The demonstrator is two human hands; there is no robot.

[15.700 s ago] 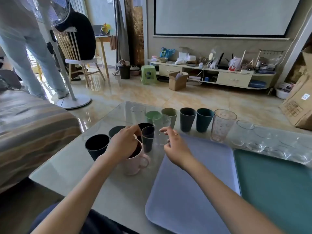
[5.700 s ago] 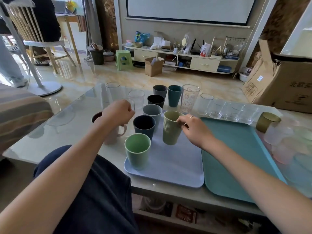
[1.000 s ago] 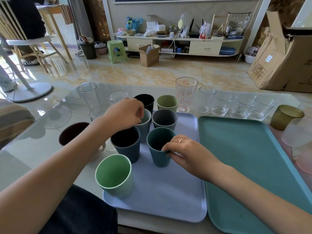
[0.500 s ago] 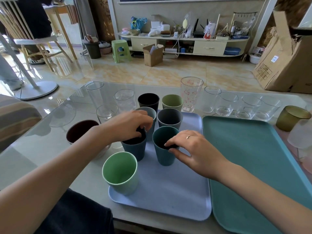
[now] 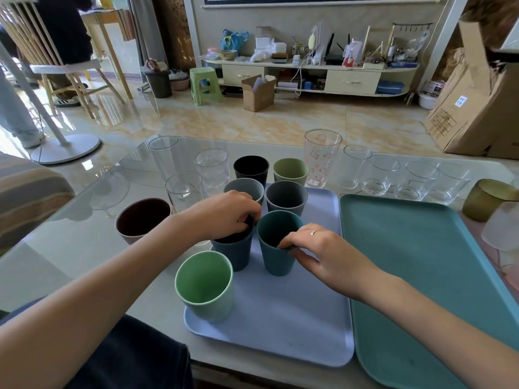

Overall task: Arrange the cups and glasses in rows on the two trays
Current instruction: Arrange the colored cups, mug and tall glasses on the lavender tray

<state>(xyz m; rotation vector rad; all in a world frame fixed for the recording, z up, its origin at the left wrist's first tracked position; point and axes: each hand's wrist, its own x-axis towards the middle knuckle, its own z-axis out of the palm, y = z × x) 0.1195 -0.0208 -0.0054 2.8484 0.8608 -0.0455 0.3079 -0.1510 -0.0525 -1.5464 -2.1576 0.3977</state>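
So the person's left hand (image 5: 224,213) is curling over the rim of a dark blue cup (image 5: 234,252) in the middle of the frame, fingers hooked into the opening, grip closed on it, while the right hand (image 5: 323,254) is pinching the near rim of a teal cup (image 5: 276,248) just beside it, a ring showing on one finger. Both cups are sitting upright on the lavender tray (image 5: 280,318), which is lying on the glass tabletop (image 5: 70,248) at lower centre. A light green cup (image 5: 205,287) is standing at the tray's near left corner, and a grey-blue cup (image 5: 244,189) and a grey cup (image 5: 286,196) are standing side by side at its far end. Just past the tray, a black cup (image 5: 250,169) and an olive cup (image 5: 290,171) are waiting on the tabletop. The teal tray (image 5: 421,276) is lying to the right, touching or nearly touching the lavender one. Clear glasses (image 5: 393,175) are lining up along the far edge at upper right, next to a tall printed glass (image 5: 322,157), with more clear ones at upper left of the tabletop. A pinkish mug with a dark inside (image 5: 141,220) is sitting left of the trays, and an amber glass (image 5: 488,199) is at the far right.
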